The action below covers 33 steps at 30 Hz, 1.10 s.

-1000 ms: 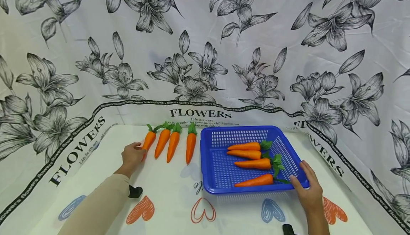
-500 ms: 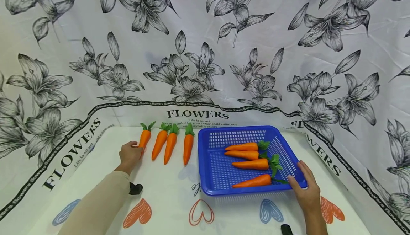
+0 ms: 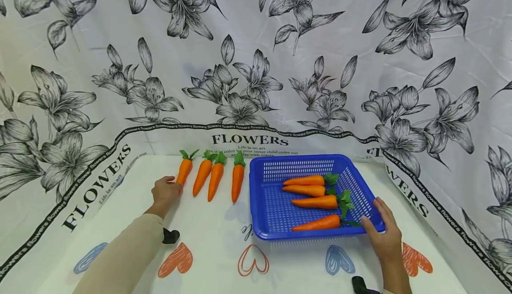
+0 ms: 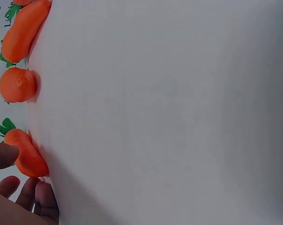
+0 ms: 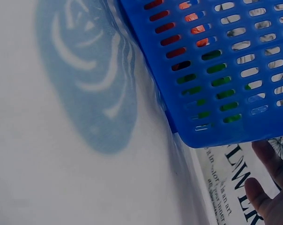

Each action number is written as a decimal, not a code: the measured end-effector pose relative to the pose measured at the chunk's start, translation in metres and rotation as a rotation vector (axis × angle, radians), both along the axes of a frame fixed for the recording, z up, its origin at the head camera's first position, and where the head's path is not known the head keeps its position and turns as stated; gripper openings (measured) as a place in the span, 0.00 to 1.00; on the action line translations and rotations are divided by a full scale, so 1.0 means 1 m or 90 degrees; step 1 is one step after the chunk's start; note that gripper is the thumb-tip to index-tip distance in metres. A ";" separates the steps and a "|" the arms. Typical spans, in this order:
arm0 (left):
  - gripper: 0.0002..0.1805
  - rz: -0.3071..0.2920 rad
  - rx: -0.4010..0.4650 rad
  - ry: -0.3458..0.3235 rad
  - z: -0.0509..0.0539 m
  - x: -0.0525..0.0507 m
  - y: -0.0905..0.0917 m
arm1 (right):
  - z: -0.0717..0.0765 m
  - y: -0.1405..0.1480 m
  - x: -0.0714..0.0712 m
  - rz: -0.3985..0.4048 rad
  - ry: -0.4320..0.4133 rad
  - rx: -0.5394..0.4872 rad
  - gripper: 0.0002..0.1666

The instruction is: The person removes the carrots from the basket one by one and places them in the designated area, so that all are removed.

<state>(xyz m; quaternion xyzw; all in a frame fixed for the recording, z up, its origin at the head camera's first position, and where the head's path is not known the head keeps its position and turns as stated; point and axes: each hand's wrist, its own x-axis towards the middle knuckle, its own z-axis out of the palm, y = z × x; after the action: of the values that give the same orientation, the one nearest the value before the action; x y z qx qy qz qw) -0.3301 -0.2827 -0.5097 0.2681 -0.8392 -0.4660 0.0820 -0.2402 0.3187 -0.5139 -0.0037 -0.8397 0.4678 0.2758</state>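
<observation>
In the head view my left hand (image 3: 165,195) pinches the lower end of the leftmost orange carrot (image 3: 185,170), which lies on the table, its green leaves pointing away. The left wrist view has the thumb (image 4: 4,155) on one side of this carrot (image 4: 30,159) and the fingertips by its lower end. Three more carrots (image 3: 216,181) lie to its right in a row. At the right stands a blue plastic basket (image 3: 256,205) with several carrots (image 3: 316,202) inside. My right hand (image 3: 386,236) rests at the basket's near right corner, fingers extended.
A white cloth with printed hearts (image 3: 176,259) covers the table (image 3: 208,236). Behind and at both sides hangs a white flower-print curtain (image 3: 248,31). A black strap piece (image 3: 171,236) sits beside the left wrist.
The leftmost carrot has turned slightly, and its leafy top now stands a little farther from its neighbour. The left hand stays at its tip. The right hand and basket hold their place.
</observation>
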 end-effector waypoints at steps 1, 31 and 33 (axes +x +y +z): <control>0.27 0.000 -0.003 -0.001 0.001 0.001 0.001 | 0.000 0.000 0.000 0.000 -0.007 0.001 0.34; 0.26 -0.080 0.046 0.186 0.076 0.014 0.058 | 0.004 0.000 0.000 0.002 -0.045 -0.008 0.37; 0.26 -0.091 0.053 0.209 0.083 0.013 0.066 | 0.003 0.000 0.001 0.003 -0.050 -0.010 0.37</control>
<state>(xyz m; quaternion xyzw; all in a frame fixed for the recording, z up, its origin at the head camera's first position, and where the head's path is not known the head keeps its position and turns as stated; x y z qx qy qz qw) -0.3170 -0.2169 -0.4264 0.1313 -0.8115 -0.5423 0.1733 -0.2396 0.3187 -0.5104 -0.0224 -0.8461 0.4745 0.2417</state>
